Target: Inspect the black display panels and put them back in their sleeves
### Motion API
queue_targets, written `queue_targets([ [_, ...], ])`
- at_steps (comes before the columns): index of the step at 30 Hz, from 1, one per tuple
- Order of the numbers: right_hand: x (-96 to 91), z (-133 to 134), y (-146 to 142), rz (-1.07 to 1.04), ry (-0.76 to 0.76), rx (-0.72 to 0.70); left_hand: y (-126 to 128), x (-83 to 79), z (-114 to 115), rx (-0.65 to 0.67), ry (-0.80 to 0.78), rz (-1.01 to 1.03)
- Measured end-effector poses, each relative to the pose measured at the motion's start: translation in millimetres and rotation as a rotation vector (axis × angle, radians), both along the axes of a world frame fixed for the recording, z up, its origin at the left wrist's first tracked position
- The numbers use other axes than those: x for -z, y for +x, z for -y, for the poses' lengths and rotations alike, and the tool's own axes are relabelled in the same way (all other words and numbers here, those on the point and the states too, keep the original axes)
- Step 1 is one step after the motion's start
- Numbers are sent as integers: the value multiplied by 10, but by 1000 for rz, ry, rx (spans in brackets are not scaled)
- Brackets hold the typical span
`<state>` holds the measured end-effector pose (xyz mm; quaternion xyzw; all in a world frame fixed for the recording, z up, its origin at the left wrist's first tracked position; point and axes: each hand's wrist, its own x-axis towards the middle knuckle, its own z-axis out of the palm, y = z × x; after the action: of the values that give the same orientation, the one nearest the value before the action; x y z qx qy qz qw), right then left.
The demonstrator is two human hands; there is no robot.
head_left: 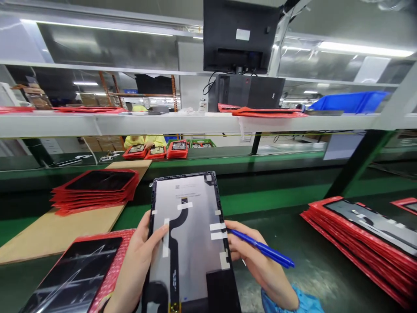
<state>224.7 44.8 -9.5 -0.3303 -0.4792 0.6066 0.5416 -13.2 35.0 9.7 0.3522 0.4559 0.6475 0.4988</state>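
Two hands (142, 245) on tablet scrn (195, 248), blue pen (269, 251) in R hand (256, 261)

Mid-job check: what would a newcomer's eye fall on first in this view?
Probably the flat panel, its silvery back showing at the centre, with the left grip on its left side and the right grip, which holds a blue pen, at its right edge. Next come the vivid red stacks: one on the tan board at left, another at far right. Above, a black monitor shows its back.
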Motion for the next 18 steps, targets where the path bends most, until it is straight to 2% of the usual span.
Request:
queue_targets([
  [3,0,-17,-47,-32,61,-36,-23,8,-7,-38,-9,18],
  [8,-12,-69,-98,51,141,-228,-26,-48,40,-94,-26,-6],
  [13,86,-92,-145,210,149,-197,45,-180,91,-171,-53,-1],
  [18,57,-128,-196,286,148,-206,60,-207,72,-156,-53,19],
])
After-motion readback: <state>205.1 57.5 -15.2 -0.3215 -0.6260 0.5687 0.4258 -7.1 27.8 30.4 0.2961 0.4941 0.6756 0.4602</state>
